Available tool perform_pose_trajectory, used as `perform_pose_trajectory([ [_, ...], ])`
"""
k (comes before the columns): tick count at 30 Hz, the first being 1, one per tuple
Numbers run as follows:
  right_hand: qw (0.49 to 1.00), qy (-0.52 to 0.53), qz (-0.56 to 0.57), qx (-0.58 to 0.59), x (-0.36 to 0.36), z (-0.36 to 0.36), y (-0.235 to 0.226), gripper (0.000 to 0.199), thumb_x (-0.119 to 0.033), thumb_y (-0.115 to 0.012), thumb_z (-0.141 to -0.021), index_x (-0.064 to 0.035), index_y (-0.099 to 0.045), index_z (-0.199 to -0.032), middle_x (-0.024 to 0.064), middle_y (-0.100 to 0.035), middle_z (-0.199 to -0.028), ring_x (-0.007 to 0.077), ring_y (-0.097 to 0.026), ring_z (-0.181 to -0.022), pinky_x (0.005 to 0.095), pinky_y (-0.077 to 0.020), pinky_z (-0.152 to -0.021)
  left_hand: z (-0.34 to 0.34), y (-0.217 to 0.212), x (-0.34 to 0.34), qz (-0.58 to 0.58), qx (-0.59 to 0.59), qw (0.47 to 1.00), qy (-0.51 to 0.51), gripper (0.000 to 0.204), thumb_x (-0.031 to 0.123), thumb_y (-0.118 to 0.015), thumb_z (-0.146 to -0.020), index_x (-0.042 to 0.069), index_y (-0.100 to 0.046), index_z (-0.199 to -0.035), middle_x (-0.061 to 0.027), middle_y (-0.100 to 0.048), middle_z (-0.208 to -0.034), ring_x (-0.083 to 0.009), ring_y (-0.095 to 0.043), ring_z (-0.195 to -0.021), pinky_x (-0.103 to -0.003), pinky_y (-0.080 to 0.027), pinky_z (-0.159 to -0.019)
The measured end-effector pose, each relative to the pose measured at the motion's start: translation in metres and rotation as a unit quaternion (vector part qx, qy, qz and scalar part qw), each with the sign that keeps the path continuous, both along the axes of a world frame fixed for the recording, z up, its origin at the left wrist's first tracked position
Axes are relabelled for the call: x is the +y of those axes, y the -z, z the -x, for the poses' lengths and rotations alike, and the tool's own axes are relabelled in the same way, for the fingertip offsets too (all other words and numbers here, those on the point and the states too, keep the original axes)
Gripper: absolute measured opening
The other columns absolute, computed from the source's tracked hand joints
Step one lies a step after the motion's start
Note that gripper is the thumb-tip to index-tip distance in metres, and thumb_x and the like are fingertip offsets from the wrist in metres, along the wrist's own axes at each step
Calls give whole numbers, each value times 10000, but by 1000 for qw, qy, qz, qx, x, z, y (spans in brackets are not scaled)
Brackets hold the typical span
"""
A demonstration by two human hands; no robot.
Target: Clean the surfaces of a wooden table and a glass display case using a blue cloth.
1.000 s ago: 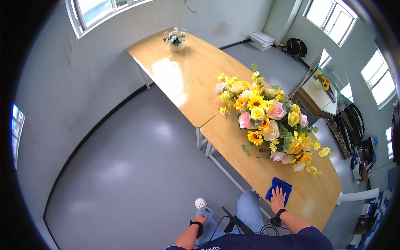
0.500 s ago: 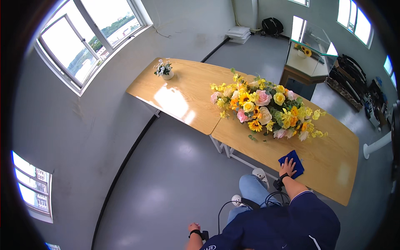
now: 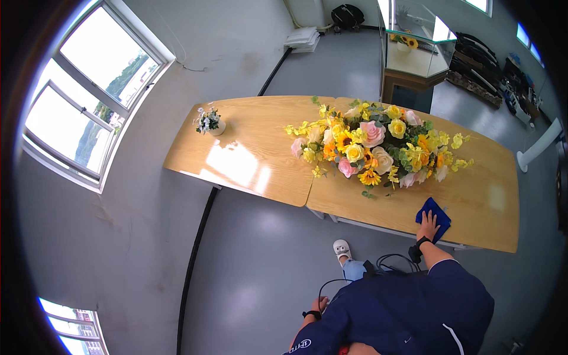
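Observation:
My right hand [image 3: 428, 226] lies flat on a dark blue cloth [image 3: 436, 214], its fingers spread and pressing it to the wooden tabletop close to the front edge on the right. The cloth is rumpled, with its corners sticking out past my fingers. Low at my side, away from the table, hangs my left hand [image 3: 320, 304]. Its fingers look loosely curled, and I see nothing in them; a black cable passes close by. Beyond the cloth a big arrangement of yellow, pink and orange flowers [image 3: 378, 151] covers the middle of the table.
Two wooden tables [image 3: 278, 177] stand end to end. A small white flowerpot [image 3: 216, 128] sits at the left end. Behind is a glass display case [image 3: 414, 56]. Dark bags [image 3: 476, 65] lie at the far right, and a white post [image 3: 539, 145] stands beside the table.
My view has turned and my body has shifted along the table. My right hand is still on the cloth, somewhat nearer the right end. My left hand has come closer to my body.

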State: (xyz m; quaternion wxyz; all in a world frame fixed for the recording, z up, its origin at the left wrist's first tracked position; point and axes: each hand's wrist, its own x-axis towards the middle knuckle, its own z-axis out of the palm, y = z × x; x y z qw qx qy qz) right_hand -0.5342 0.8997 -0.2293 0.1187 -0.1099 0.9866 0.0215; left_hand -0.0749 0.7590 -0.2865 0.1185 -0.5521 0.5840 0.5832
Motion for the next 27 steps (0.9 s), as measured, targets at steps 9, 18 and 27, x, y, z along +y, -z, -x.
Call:
perform_pose_trajectory([
  [9,985,168,2,49,-64,-5,6,361,-125,-368,-899,-202,-423,-1248,9,-326,-1378,252,-334,-1247,500,-348,-948,-29,-29,-232,91,106,966,-220,316,201,-470,-871,-19,-483,-1098,-141,-585,-1041,-230,-605,-854,-327,-489,-713],
  [18,985,115,119,43,-148,-95,-10,248,-60,-444,-862,-120,-555,-1075,72,-444,-1289,260,-409,-1190,472,-312,-999,-155,44,-265,-133,-7,990,-41,357,322,-424,-861,100,-474,-1136,-100,-563,-1107,-301,-561,-948,-421,-427,-765],
  [27,841,307,445,11,-91,-326,18,256,-109,-426,-810,-23,-541,-1022,186,-580,-933,312,-553,-843,366,-430,-772,-174,61,-504,-114,-73,987,88,299,256,-414,-834,86,-493,-1067,-123,-580,-1030,-337,-565,-892,-427,-423,-680],
])
